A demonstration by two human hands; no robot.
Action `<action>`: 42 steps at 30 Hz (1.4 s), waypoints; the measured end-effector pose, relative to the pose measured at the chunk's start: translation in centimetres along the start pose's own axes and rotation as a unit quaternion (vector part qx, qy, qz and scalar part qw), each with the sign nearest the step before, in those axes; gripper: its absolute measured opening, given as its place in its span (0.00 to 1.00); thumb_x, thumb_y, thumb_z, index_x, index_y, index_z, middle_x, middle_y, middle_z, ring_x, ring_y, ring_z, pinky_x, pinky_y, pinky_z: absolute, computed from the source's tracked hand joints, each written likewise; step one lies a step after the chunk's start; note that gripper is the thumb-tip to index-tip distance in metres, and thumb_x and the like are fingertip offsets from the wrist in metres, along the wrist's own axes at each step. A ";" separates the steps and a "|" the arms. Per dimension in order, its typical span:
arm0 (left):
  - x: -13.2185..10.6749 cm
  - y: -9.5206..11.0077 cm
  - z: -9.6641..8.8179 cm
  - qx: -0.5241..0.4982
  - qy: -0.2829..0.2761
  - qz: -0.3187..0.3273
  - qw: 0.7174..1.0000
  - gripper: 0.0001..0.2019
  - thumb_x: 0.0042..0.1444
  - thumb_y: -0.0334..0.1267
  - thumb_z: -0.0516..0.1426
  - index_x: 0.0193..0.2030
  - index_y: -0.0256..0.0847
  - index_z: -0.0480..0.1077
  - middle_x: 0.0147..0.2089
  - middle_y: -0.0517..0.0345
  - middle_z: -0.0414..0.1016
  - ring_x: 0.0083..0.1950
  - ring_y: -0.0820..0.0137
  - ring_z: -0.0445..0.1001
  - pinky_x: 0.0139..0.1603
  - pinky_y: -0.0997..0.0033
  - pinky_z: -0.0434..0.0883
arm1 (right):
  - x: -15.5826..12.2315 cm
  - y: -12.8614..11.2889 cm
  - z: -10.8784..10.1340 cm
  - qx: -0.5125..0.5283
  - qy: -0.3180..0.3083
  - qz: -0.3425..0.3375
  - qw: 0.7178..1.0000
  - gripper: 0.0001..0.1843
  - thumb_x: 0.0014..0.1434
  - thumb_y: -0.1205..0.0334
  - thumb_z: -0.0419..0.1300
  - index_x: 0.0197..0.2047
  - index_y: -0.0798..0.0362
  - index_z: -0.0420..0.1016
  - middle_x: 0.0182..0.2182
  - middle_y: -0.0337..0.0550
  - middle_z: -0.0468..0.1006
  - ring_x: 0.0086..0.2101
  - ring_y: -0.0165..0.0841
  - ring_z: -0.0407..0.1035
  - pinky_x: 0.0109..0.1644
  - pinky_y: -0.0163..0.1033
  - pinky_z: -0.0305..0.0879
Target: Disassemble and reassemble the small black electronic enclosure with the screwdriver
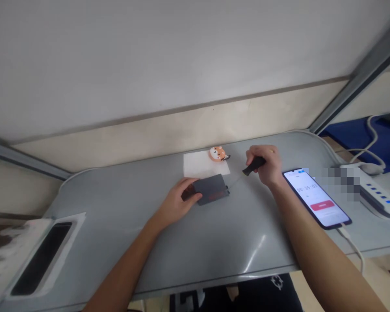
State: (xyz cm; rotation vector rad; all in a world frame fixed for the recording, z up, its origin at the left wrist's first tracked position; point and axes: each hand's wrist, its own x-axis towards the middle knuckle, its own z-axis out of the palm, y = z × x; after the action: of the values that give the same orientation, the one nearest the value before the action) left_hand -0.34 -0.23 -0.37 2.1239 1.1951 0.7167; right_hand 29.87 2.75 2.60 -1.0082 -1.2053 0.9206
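Note:
A dark grey, flat rectangular box [212, 190] lies near the middle of the grey table. My left hand [179, 200] grips its left end, thumb in front and fingers behind. In my right hand [265, 162] is a screwdriver [254, 165] with a black handle, held in closed fingers. Its thin shaft slants down and left to the right end of the box, by a small dark part on that edge. Whether the tip touches that part is too small to tell.
Behind the box lies white paper [195, 164] with an orange-and-white animal-faced case [217, 154] on it. A lit phone [316, 199] on a cable lies right of my right forearm, near a white power strip [377, 195]. A black phone-like slab [42, 259] is at left.

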 end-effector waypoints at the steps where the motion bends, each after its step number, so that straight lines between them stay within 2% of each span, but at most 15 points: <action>1: 0.1 0.0 0.0 -0.003 -0.004 -0.001 1.000 0.17 0.66 0.41 0.61 0.60 0.44 0.73 0.52 0.51 0.77 0.46 0.66 0.77 0.51 0.62 0.77 | -0.2 -0.5 0.2 -0.008 -0.030 0.003 1.000 0.18 0.53 0.63 0.53 0.14 0.52 0.74 0.14 0.40 0.65 0.15 0.27 0.56 0.20 0.39 0.47; 6: 0.2 -0.1 0.0 -0.027 -0.013 -0.007 1.000 0.17 0.66 0.42 0.61 0.59 0.43 0.73 0.56 0.49 0.77 0.52 0.64 0.78 0.55 0.60 0.76 | -1.3 -2.3 1.4 -0.134 -0.158 0.007 0.978 0.16 0.52 0.66 0.53 0.15 0.52 0.71 0.14 0.38 0.67 0.18 0.28 0.60 0.25 0.38 0.52; 11: 0.1 -0.5 0.2 -0.009 -0.015 -0.008 1.000 0.18 0.66 0.42 0.60 0.61 0.44 0.73 0.56 0.49 0.78 0.54 0.62 0.78 0.58 0.56 0.76 | -2.4 -2.7 2.7 -0.279 -0.194 -0.139 0.930 0.13 0.50 0.68 0.53 0.15 0.51 0.62 0.14 0.37 0.64 0.20 0.28 0.55 0.29 0.40 0.48; 16: -0.2 -0.7 0.3 0.016 -0.015 -0.004 1.000 0.19 0.66 0.43 0.61 0.62 0.46 0.73 0.56 0.50 0.78 0.56 0.61 0.78 0.61 0.54 0.75 | -3.8 -3.0 4.4 -0.280 -0.214 -0.253 0.901 0.13 0.49 0.68 0.53 0.19 0.50 0.54 0.14 0.35 0.59 0.21 0.29 0.47 0.28 0.41 0.46; 21: -0.2 -0.4 0.5 0.027 -0.009 0.023 0.999 0.17 0.66 0.42 0.61 0.61 0.46 0.73 0.56 0.51 0.79 0.59 0.60 0.77 0.64 0.51 0.74 | -5.3 -3.1 6.3 -0.237 -0.224 -0.307 0.894 0.12 0.47 0.71 0.54 0.20 0.49 0.53 0.14 0.33 0.58 0.20 0.29 0.44 0.26 0.41 0.45; 28: -0.4 -0.3 0.4 0.038 -0.019 0.022 0.999 0.18 0.67 0.40 0.60 0.62 0.45 0.71 0.58 0.51 0.78 0.60 0.60 0.75 0.66 0.52 0.73 | -6.5 -2.2 7.7 -0.198 -0.209 -0.329 0.899 0.10 0.46 0.71 0.54 0.21 0.48 0.57 0.15 0.34 0.63 0.20 0.30 0.49 0.26 0.42 0.48; 31: -0.5 -0.1 0.4 0.045 -0.018 0.041 0.998 0.19 0.67 0.37 0.58 0.64 0.46 0.70 0.60 0.50 0.77 0.62 0.60 0.75 0.66 0.51 0.73 | -6.6 -2.1 7.7 -0.191 -0.207 -0.334 0.900 0.10 0.46 0.72 0.54 0.22 0.48 0.58 0.15 0.35 0.65 0.19 0.30 0.50 0.26 0.42 0.49; 36: -0.5 0.0 0.2 0.062 -0.070 0.093 0.991 0.32 0.59 0.42 0.66 0.69 0.47 0.64 0.67 0.46 0.70 0.67 0.54 0.70 0.70 0.46 0.69 | -6.5 -1.6 7.7 -0.196 -0.194 -0.349 0.896 0.10 0.46 0.70 0.53 0.20 0.48 0.58 0.14 0.35 0.64 0.19 0.30 0.51 0.26 0.41 0.48; 39: -0.4 0.0 0.1 0.080 -0.082 0.109 0.987 0.34 0.57 0.41 0.68 0.69 0.48 0.64 0.67 0.46 0.69 0.68 0.52 0.68 0.71 0.45 0.68 | -5.9 -1.1 7.7 -0.194 -0.175 -0.328 0.908 0.10 0.47 0.70 0.53 0.19 0.48 0.59 0.14 0.35 0.63 0.18 0.30 0.53 0.27 0.40 0.51; 42: -0.3 0.3 0.0 0.089 -0.071 0.116 0.987 0.35 0.56 0.36 0.67 0.70 0.48 0.63 0.66 0.48 0.70 0.67 0.54 0.69 0.70 0.47 0.69 | -5.2 -0.8 7.0 -0.197 -0.159 -0.270 0.929 0.13 0.51 0.70 0.52 0.18 0.49 0.62 0.15 0.37 0.67 0.19 0.30 0.59 0.29 0.39 0.55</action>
State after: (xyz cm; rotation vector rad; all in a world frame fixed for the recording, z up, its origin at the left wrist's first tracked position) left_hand -0.28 -0.62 -0.20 2.4471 0.9773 0.5610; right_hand 22.26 -1.61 2.31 -0.7770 -1.8780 0.4143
